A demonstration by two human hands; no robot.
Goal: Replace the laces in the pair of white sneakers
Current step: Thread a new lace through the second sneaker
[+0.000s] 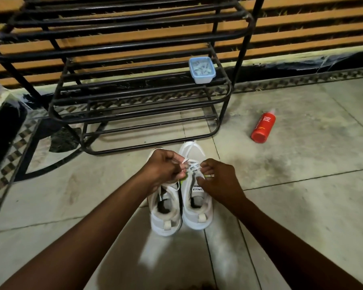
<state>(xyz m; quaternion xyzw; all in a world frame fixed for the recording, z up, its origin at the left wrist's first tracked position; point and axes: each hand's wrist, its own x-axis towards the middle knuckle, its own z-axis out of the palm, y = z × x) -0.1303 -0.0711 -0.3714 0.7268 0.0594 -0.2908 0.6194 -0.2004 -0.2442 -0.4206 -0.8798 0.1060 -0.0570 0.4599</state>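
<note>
Pale floor tiles under white sneakers, set side by side just before a black rack. Pinched a white lace in the curled left hand over one shoe; pinched its other side with the curled right hand.

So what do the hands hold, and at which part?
The left hand and right hand pinch the flat white lace of one white sneaker, by the eyelets.

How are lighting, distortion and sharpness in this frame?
Head view: dim, with a bright glare patch on the floor nearer than the sneakers; wide-angle bends the shoe rack bars; laces pinched by left hand and right hand look slightly soft.
</note>
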